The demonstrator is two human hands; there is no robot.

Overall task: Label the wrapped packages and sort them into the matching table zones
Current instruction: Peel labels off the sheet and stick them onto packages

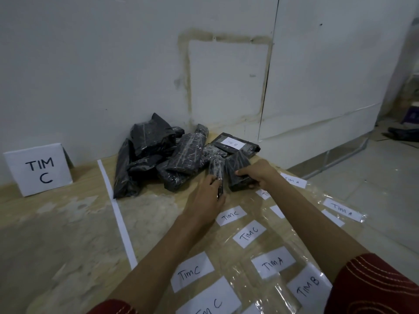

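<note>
The small wrapped package (238, 171) lay at the near edge of the pile (158, 152), just right of the frame's centre. The right hand (256, 175) was curled round its lower end, probably to draw it clear for labelling. Just left of it, the left hand (206, 198) gripped the foot of a narrow wrapped package (215, 164), seemingly to steady the heap. Behind them a flat package (235, 143) already bore a slip that seemed to read TIM B. Loose paper labels (231, 215) marked TIM A, B and C lay under glossy film across the lower right of the surface (56, 223), in easy reach. A white strip (118, 211) divided off the left zone, where a TIM C sign (38, 169) stood. The leaning bundles crowded the held pair.
</note>
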